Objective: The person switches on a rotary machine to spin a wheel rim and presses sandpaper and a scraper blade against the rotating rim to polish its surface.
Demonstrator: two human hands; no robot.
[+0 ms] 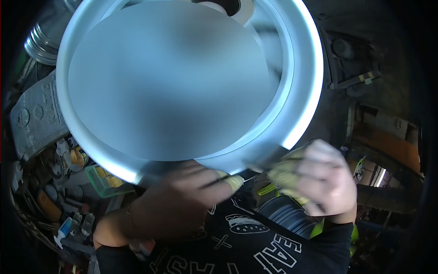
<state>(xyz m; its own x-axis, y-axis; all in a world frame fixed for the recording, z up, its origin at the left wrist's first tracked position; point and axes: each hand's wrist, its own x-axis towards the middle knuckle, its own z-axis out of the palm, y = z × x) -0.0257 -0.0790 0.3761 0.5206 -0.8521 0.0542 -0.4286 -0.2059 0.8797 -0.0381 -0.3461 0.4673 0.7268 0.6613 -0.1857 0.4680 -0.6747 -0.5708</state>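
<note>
The wide pale ring (303, 68) blocks straight passage from 8 round to 4 o'clock. Outside it, an embossed grey plate (39, 109) crowds 9, a ridged metal can (41, 45) 10, and a green basket (107, 182) 7. A dark strip of floor (335, 109) gives room at 3, below a metal frame (351, 59) at 2. At 5, stacked grey discs (283, 214) obstruct the way beneath the right hand (324, 180).

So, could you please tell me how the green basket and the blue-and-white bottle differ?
The green basket is wide and holds yellow items; the blue-and-white bottle is narrow with a white top. The basket also looks larger than the bottle. Both lie amid clutter.
</note>
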